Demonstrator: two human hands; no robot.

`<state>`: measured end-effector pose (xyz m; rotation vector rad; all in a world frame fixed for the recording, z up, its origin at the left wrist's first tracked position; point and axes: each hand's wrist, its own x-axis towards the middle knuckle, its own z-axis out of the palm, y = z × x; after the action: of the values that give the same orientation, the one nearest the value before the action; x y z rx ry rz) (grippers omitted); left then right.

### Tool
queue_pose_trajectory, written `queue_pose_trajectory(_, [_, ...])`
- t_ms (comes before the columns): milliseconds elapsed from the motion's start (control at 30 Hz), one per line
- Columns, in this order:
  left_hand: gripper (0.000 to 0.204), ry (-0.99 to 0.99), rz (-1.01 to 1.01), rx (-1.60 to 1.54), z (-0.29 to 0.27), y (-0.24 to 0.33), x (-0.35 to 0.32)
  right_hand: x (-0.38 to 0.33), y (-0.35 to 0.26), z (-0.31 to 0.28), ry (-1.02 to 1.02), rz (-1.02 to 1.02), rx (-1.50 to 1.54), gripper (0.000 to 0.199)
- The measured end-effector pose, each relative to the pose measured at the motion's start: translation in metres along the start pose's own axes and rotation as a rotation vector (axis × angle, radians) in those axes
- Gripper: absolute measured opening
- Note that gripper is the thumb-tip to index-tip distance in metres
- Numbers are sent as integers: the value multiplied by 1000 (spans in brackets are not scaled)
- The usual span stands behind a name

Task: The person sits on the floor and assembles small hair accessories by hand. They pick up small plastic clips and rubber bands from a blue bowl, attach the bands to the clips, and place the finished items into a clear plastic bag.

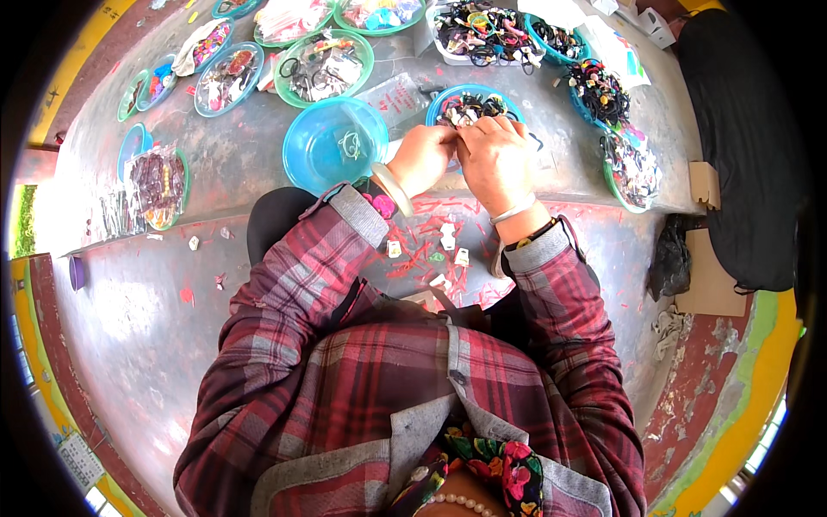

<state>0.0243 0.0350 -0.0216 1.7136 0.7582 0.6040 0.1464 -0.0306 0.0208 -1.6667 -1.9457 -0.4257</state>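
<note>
My left hand [424, 160] and my right hand [498, 165] meet at the fingertips in front of a blue bowl [513, 102] of dark hair ties with small pale ornaments. Both hands are closed in a pinch. Whatever sits between the fingers is hidden or too small to name. Left of my left hand stands a larger blue basin [301, 142] with a small whitish looped item [349, 144] at its bottom. A transparent plastic bag [398, 99] with red print lies between the basin and the bowl.
Several bowls of hair accessories stand farther off, including a green bowl [369, 65] and a white tub [448, 53] of hair ties. Red scraps [422, 250] and small white cards [447, 235] litter the ground below my hands. At right are a black bag [672, 258] and cardboard [711, 276].
</note>
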Motion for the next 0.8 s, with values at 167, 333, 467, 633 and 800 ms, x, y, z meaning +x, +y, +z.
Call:
queue_pose_trajectory(167, [18,-23,1,41,1,-1,1,-1,2,2,4,18,8,5])
queue_pose_trajectory(333, [18,5,8,5,3,-8,1,-1,2,2,-7,33,44,6])
queue_pose_trajectory(467, [18,3,10,67,2,-4,0,-2,2,4,2,16,38,6])
queue_pose_trajectory(633, [18,1,27,101,2,-2,-1,-2,2,2,-54,42,7,8])
queue_pose_trajectory(800, [18,19,62,71,4,-6,0,-2,2,2,-52,55,14,8])
